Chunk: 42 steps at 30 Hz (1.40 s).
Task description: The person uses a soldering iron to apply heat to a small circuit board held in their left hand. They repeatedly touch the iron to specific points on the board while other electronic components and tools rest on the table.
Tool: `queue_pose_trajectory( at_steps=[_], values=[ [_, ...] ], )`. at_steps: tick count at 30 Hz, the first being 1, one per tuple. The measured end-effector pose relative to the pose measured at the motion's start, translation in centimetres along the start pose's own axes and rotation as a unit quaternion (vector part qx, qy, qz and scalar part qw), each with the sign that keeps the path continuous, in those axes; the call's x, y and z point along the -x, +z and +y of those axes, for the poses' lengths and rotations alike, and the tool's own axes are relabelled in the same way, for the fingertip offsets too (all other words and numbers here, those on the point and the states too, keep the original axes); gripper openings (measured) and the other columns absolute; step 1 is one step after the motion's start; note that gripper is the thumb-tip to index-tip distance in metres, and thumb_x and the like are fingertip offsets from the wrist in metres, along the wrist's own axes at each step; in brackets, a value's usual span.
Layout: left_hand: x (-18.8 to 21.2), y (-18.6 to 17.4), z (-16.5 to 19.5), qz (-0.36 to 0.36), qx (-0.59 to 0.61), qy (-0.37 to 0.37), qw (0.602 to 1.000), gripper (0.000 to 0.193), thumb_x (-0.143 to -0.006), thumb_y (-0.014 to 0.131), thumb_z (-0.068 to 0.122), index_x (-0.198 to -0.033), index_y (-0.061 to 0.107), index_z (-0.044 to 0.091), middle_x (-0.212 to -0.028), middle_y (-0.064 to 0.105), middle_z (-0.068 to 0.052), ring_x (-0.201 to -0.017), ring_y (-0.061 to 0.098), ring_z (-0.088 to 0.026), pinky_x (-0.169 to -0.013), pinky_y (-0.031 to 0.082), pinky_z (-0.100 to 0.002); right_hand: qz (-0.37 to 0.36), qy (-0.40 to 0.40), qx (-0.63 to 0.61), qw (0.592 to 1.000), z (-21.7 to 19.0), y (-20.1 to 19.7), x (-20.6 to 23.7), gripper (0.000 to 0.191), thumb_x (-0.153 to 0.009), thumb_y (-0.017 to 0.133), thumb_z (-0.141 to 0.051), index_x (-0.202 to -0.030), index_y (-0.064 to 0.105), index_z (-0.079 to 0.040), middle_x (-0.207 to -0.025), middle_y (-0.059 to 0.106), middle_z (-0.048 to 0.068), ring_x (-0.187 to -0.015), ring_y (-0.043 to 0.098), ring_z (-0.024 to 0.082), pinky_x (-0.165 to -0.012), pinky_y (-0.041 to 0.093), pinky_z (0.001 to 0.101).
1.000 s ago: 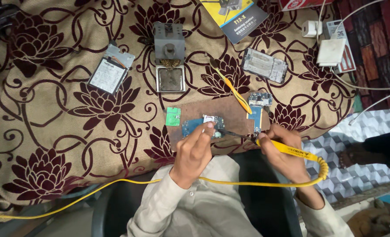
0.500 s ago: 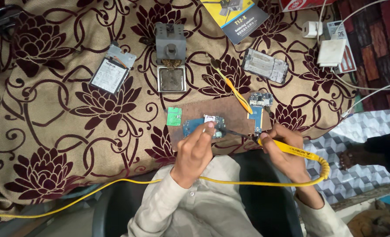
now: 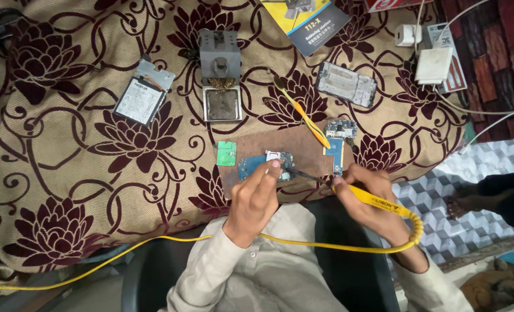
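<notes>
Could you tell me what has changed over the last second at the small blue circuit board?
Hardly anything moved. The left hand still presses its fingers on the blue circuit board, and the right hand still holds the yellow soldering iron with its tip at the board. The brown mat, green board, second board, tweezers, iron stand and battery stayed put.

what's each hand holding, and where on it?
Right hand grips the yellow soldering iron by its handle, near the tip end. Left hand presses fingertips on the blue circuit board, pinning it rather than gripping.
</notes>
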<state>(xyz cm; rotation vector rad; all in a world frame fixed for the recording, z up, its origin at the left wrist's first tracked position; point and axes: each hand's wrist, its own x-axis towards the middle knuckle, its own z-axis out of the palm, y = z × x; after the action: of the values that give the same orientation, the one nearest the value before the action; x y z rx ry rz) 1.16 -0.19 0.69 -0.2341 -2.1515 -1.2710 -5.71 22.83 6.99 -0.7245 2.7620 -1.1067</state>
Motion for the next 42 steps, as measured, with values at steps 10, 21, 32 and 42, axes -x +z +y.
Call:
queue_pose_trajectory(
  at_steps=[10, 21, 32, 42],
  values=[
    [-0.1, 0.0, 0.0, -0.001, -0.018, 0.001, 1.000, 0.050, -0.087, 0.065, -0.016, -0.132, 0.056, 0.003, -0.118, 0.070, -0.021, -0.089, 0.075, -0.039, -0.068, 0.062, -0.040, -0.080, -0.092, -0.042, 0.992, -0.6, -0.9, -0.9, 0.027, -0.090, 0.068, -0.013, -0.070, 0.053, -0.004, -0.052, 0.051, 0.009, -0.042, 0.053, 0.022, -0.044, 0.038, 0.0348],
    [-0.1, 0.0, 0.0, -0.002, -0.015, -0.004, 1.000, 0.052, -0.087, 0.066, -0.015, -0.135, 0.056, 0.003, -0.120, 0.069, -0.021, -0.090, 0.074, -0.040, -0.070, 0.062, -0.041, -0.022, 0.038, -0.068, 0.997, 1.6, -0.3, -1.8, 0.028, -0.090, 0.068, -0.015, -0.071, 0.052, -0.003, -0.054, 0.050, 0.006, -0.049, 0.045, 0.015, -0.046, 0.036, 0.0333],
    [-0.1, -0.1, -0.1, 0.008, -0.009, 0.014, 1.000, 0.050, -0.088, 0.065, -0.016, -0.133, 0.054, 0.003, -0.119, 0.070, -0.023, -0.091, 0.075, -0.038, -0.069, 0.062, -0.039, -0.135, -0.215, -0.012, 0.967, -0.2, -1.9, -2.2, 0.031, -0.090, 0.068, -0.005, -0.069, 0.046, -0.004, -0.057, 0.042, 0.009, -0.046, 0.047, 0.025, -0.047, 0.035, 0.0394],
    [-0.2, 0.0, -0.1, 0.016, 0.000, 0.023, 1.000, 0.049, -0.088, 0.064, -0.017, -0.132, 0.054, 0.002, -0.116, 0.070, -0.023, -0.088, 0.076, -0.038, -0.066, 0.062, -0.039, -0.070, -0.085, -0.020, 0.994, 3.1, -0.8, -2.0, 0.033, -0.089, 0.070, -0.014, -0.066, 0.048, -0.004, -0.053, 0.050, 0.007, -0.043, 0.052, 0.018, -0.047, 0.039, 0.0331]
  ],
)
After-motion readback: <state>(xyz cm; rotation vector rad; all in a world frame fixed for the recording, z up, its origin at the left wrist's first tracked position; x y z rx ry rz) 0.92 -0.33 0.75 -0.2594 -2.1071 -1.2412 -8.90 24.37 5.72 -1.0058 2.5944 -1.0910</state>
